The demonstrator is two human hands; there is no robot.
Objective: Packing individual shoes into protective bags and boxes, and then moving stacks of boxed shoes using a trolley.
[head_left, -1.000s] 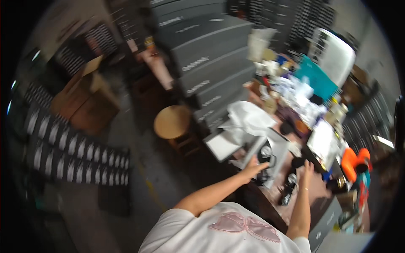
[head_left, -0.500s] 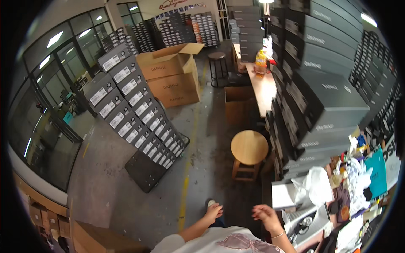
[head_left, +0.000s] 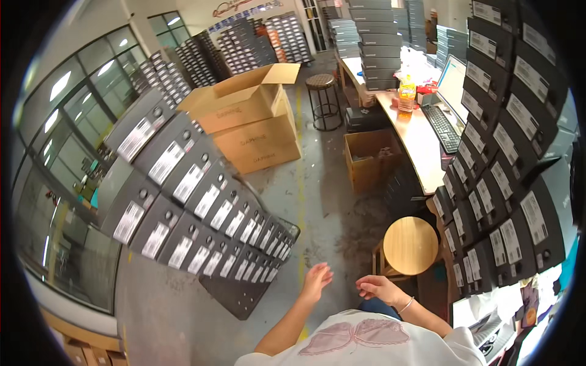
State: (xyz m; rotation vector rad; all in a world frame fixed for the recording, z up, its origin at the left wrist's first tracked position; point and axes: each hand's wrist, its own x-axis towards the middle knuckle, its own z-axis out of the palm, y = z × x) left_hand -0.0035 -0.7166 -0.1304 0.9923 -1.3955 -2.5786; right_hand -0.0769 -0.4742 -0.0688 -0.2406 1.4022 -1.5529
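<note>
My left hand (head_left: 317, 282) is raised in front of my body, fingers loosely bent and apart, holding nothing. Opposite it, my right hand (head_left: 381, 289) has slightly curled fingers and no object in it. A gap separates the two hands. Ahead to the left leans a tall double stack of dark grey shoe boxes (head_left: 208, 202) with white labels, on a black wheeled platform (head_left: 237, 297). Neither hand touches it. A round wooden stool (head_left: 411, 246) stands just beyond my right hand. Further right rises another stack of labelled shoe boxes (head_left: 502, 133).
Large open cartons (head_left: 253, 143) stand ahead, beside a dark round stool (head_left: 321, 91). A desk (head_left: 415, 143) on the right bears a keyboard (head_left: 441, 128), a monitor (head_left: 453, 85) and a bottle of orange-yellow liquid (head_left: 406, 96). Under it sits an open carton (head_left: 366, 161). Glass partitions line the left.
My view has moved forward and turned, so the left box stack and the desk look closer. Both hands have come up and nearer each other, still empty. The keyboard and monitor now show.
</note>
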